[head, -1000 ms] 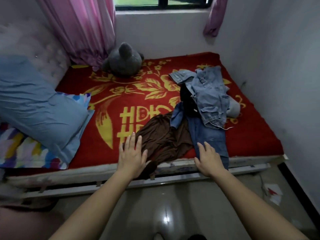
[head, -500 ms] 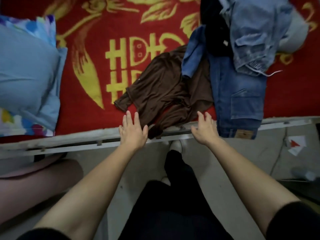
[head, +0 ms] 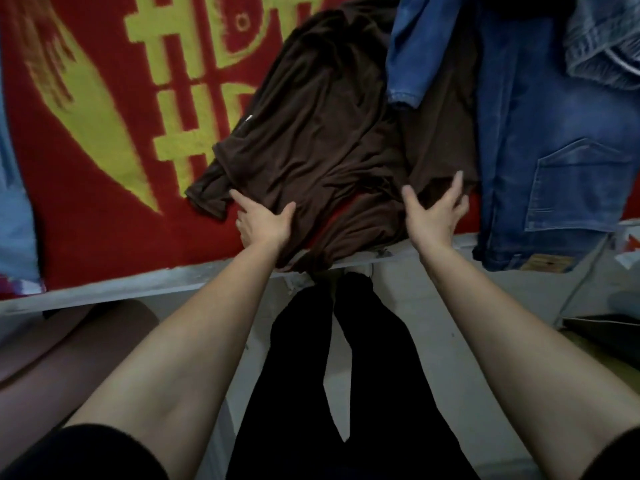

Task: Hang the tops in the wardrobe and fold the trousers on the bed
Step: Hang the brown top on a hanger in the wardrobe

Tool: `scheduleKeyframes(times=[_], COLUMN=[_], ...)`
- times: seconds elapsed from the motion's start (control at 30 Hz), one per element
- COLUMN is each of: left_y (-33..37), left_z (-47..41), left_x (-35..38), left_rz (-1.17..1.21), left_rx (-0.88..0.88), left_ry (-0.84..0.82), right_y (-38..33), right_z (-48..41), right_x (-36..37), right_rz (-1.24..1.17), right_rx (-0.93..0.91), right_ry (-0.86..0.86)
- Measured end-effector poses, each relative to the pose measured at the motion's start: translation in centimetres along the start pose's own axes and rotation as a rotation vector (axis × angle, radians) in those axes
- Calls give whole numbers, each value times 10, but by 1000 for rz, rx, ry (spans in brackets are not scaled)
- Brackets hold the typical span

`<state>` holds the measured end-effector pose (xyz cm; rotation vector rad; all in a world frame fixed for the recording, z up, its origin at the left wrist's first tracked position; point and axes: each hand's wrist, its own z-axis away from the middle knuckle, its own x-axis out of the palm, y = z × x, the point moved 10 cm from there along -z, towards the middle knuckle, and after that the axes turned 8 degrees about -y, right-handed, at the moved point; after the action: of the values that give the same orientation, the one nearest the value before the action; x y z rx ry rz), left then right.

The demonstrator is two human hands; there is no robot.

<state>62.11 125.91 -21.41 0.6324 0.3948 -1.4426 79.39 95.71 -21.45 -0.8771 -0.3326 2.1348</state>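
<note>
A crumpled brown top (head: 322, 133) lies on the red bed blanket (head: 90, 188), its hem hanging over the near bed edge. My left hand (head: 265, 221) rests on the top's lower left part beside a sleeve, index finger and thumb spread. Over the top's lower right part, my right hand (head: 434, 211) has its fingers spread and touches the cloth. Dark blue jeans (head: 554, 150) lie to the right, waistband draped over the bed edge. A lighter denim garment (head: 609, 46) sits on them at the top right.
A blue denim piece (head: 408, 64) overlaps the brown top's upper right. The pale bed frame (head: 138, 285) runs across in front of me. A blue pillow (head: 14, 202) is at the far left. My legs in black trousers (head: 311, 393) stand on the pale floor.
I have leaned closer to the bed. Both hands moved forward from the bed edge onto the brown top.
</note>
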Motion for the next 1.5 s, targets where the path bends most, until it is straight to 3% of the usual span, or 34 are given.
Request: scheduleKeyframes(times=[0.13,0.23,0.33,0.43,0.53,0.63,0.7,0.8,0.87,0.93,1.0,1.1,1.23,1.3,1.4,1.5], left_y=[9,12,5,-19,-70,-94,-77,-15,23,35,30,22,25,28,32,48], left_z=[-27,-28,-31,-41,-52,-59,-59,-52,-46,-46,-53,-58,-69,-76,-73,-41], left_x=[-15,-24,-55,-111,-170,-191,-187,-142,-84,-23,4,4,-17,-42,-81,-110], left_rz=[-165,-150,-84,-40,85,85,-84,-295,-373,-445,-456,-462,-342,-90,113,53], left_rx=[88,212,219,106,-138,-329,-238,276,580,628,510,473,439,332,252,345], left_ry=[93,80,175,366,556,628,633,531,276,-58,-208,-276,-385,-348,-226,-121], right_y=[-1,-29,-66,-97,-95,-65,-59,-70,-77,-85,-94,-110,-130,-134,-144,-154], right_z=[-20,-20,-6,17,45,57,44,0,-20,-36,-53,-62,-42,-24,15,53], right_x=[1,43,106,158,194,200,187,139,101,78,74,81,80,88,122,126], right_rz=[-112,-50,18,131,560,832,772,515,294,183,234,264,-96,-283,-607,-485], right_rx=[82,25,-86,-222,-352,-298,-193,-110,-58,-55,-67,-121,-137,-93,-8,8], right_ry=[122,-22,-222,-491,-796,-978,-916,-454,-139,-13,-43,-134,-61,-89,-384,-564])
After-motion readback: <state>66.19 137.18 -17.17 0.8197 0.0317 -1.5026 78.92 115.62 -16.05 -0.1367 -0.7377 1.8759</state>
